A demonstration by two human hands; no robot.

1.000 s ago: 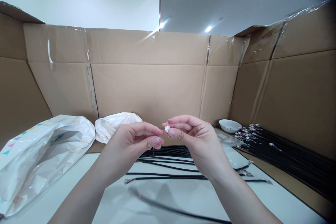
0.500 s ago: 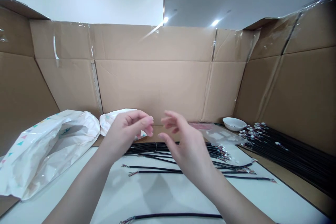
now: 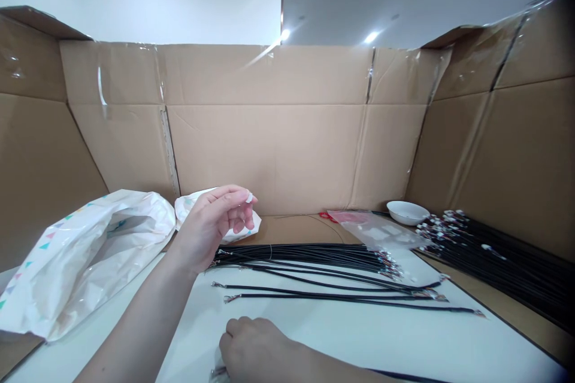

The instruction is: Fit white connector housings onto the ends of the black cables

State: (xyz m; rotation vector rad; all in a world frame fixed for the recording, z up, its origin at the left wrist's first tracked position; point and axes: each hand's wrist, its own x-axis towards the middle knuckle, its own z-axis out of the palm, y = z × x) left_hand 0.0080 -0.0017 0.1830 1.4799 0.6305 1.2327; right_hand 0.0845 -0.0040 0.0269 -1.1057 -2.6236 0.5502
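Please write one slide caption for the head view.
Left hand pinches a small white piece; right hand covers part of the nearest black cable.

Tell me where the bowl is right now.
In the head view, the white bowl sits at the far right, by the back right corner of the cardboard, between the clear bag and the white-tipped cable bundle.
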